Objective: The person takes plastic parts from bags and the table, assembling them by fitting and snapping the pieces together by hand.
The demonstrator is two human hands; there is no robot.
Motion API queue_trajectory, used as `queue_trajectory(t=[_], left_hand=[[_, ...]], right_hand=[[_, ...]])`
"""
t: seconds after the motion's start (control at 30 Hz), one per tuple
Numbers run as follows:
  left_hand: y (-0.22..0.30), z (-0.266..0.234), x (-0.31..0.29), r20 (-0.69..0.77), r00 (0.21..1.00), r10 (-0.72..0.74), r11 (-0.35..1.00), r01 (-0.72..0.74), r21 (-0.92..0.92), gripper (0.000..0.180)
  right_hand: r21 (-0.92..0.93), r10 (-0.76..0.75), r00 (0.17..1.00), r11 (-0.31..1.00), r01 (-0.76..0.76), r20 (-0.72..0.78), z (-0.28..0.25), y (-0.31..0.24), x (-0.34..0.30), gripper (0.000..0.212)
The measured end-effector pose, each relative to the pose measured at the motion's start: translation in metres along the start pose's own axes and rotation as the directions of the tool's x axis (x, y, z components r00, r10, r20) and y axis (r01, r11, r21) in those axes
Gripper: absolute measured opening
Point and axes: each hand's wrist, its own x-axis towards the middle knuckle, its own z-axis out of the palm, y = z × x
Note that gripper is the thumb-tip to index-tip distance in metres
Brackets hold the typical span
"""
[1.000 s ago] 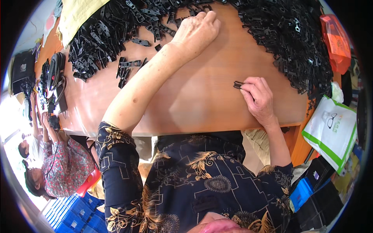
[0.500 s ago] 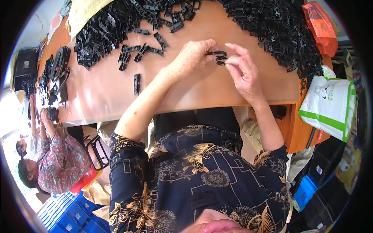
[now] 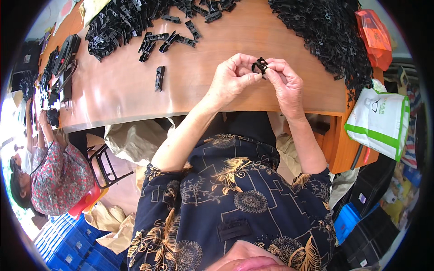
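Note:
Between my two hands, above the near part of the table, is a small black plastic clip-like part (image 3: 260, 66). My left hand (image 3: 236, 77) pinches it from the left with thumb and fingers. From the right, the fingertips of my right hand (image 3: 285, 81) close on its other side. Its exact kind is too small to make out. A single similar black part (image 3: 159, 78) lies apart on the table, left of my left forearm. Several more loose black parts (image 3: 167, 41) lie beyond it, below a large heap of them (image 3: 122, 27).
A second dense heap of black parts (image 3: 323, 36) covers the far right of the wooden table (image 3: 203, 49). Beside it are an orange-red plastic bag (image 3: 374, 38) and a white-green bag (image 3: 377, 119). At left another person (image 3: 58, 180) sits working. Blue crates (image 3: 68, 244) stand lower left.
Both hands have drawn a little nearer to me and closer together. The black part has been turned, and the right fingers, spread before, now close on it. The view has shifted slightly.

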Motion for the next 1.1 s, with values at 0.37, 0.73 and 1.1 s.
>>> queue_trajectory(t=[0.37,0.73,1.1], left_hand=[[-0.003,-0.011,-0.014,0.002,0.996,0.086,0.982,-0.084,-0.168,0.032],[-0.010,-0.003,-0.033,-0.269,0.960,-0.072,0.929,-0.034,-0.368,0.023],[0.061,-0.134,-0.083,-0.219,0.883,0.414,-0.077,0.274,0.959,0.033]], right_hand=[[-0.458,-0.170,0.969,0.857,0.236,0.182,0.010,-0.024,0.001,0.014],[-0.704,-0.384,0.872,0.526,0.476,0.303,0.040,-0.011,-0.008,0.029],[-0.565,0.020,0.967,0.815,0.132,0.255,0.063,-0.007,-0.012,0.024]])
